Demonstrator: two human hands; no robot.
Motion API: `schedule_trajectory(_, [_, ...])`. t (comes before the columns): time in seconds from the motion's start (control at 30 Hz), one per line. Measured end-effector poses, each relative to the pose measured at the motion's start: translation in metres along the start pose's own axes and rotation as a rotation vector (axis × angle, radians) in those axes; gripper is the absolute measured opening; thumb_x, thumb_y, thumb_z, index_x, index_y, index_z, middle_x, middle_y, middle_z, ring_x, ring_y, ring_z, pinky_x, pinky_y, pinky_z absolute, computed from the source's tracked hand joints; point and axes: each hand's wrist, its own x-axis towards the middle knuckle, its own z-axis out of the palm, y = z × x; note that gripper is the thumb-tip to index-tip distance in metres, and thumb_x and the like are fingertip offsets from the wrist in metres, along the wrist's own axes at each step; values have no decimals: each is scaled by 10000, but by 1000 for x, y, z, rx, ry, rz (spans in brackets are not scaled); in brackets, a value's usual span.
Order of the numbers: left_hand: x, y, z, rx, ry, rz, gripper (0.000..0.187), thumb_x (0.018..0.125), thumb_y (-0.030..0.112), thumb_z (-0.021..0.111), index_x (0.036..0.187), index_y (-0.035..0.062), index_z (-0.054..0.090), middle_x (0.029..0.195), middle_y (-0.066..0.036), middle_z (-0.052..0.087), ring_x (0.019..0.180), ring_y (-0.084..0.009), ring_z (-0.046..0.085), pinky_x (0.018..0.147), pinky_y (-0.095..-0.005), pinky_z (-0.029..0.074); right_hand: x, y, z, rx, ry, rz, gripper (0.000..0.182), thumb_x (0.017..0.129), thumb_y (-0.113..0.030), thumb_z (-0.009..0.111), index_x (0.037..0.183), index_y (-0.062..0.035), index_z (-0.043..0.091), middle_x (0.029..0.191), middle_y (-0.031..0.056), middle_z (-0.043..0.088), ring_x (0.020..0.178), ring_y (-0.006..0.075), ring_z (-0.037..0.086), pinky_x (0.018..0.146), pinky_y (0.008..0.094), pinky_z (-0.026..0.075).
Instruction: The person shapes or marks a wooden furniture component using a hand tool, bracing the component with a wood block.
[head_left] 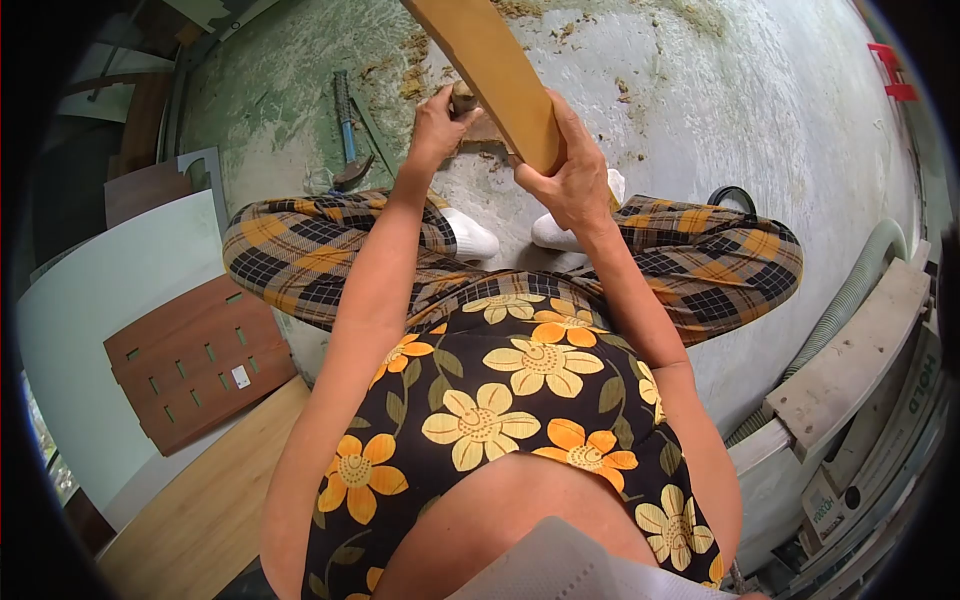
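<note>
My right hand [572,175] is clamped round the wooden plank [495,75] near its lower end; stiff, light-looking, smooth faces. Left hand [438,122] closed on a small wood-handled tool [463,97]

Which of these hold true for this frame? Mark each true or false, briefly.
1. The right hand grips the long tan wooden board. True.
2. The left hand rests flat and empty on the knee. False: it is raised by the board, closed around a small brown tool handle.
3. A blue-handled hammer lies on the pale concrete floor. True.
4. The hammer lies on the person's right side. False: it lies to their left, beyond the left knee.
5. A grey ribbed hose runs along the right side. True.
</note>
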Motion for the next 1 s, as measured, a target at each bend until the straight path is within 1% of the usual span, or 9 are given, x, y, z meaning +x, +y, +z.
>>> schedule_trajectory(0.03, [-2,6,-3,23,-6,-9,348,759,124,771,1068,34,641,923,-166,705,858,-286,700,743,-387,537,-1,-1,2,18,14,-30,779,644,-210,720,1373,-209,444,972,183,616,878,370,638,772,449,535])
schedule_trajectory(0.13, [3,-10,2,197,-46,78,317,780,122,739,1074,42,655,923,-171,707,858,-283,703,747,-381,542,-11,9,15,-308,-212,172,805,642,-230,744,1384,-242,432,966,192,602,862,392,642,743,462,540])
schedule_trajectory(0.23, [10,-16,7,293,-27,144,290,799,121,707,1077,50,667,900,-172,704,864,-296,700,741,-379,544,-12,15,14,-315,-218,195,822,641,-243,759,1391,-267,424,955,194,592,848,404,645,714,466,543])
schedule_trajectory(0.3, [3,-7,6,239,-53,5,303,790,99,711,1084,44,660,891,-171,703,857,-305,698,732,-380,542,-16,14,11,-300,-198,193,820,644,-240,755,1393,-265,423,958,188,593,842,399,645,709,464,544])
schedule_trajectory(0.4, [-5,8,-2,16,5,120,299,776,73,722,1064,32,650,879,-168,702,831,-299,698,719,-380,537,-9,7,2,-203,-104,118,819,647,-237,754,1395,-261,422,960,182,594,834,391,646,709,463,545])
schedule_trajectory(0.53, [-5,14,-2,119,7,11,290,769,64,733,1035,15,630,858,-161,699,790,-284,694,707,-372,534,-6,8,4,-38,-20,-1,816,649,-243,750,1396,-252,421,971,181,596,822,388,646,717,463,545])
schedule_trajectory(0.63, [-1,-5,5,140,-17,11,289,776,83,734,1033,11,623,857,-161,698,782,-273,693,709,-364,534,-13,23,13,-254,-197,156,810,651,-248,741,1395,-244,420,974,190,602,827,393,645,727,460,545])
schedule_trajectory(0.73, [4,-7,4,141,-17,-29,302,783,110,737,1046,16,623,851,-157,698,780,-269,696,707,-358,534,-11,22,6,-292,-201,188,806,653,-251,732,1395,-247,419,967,197,610,840,397,647,734,462,544])
schedule_trajectory(1.0, [-5,11,-7,-7,35,151,278,745,62,758,992,19,638,824,-156,687,761,-298,687,679,-370,527,-5,11,0,-162,-94,96,802,646,-255,729,1392,-264,434,959,186,616,841,376,652,739,457,548])
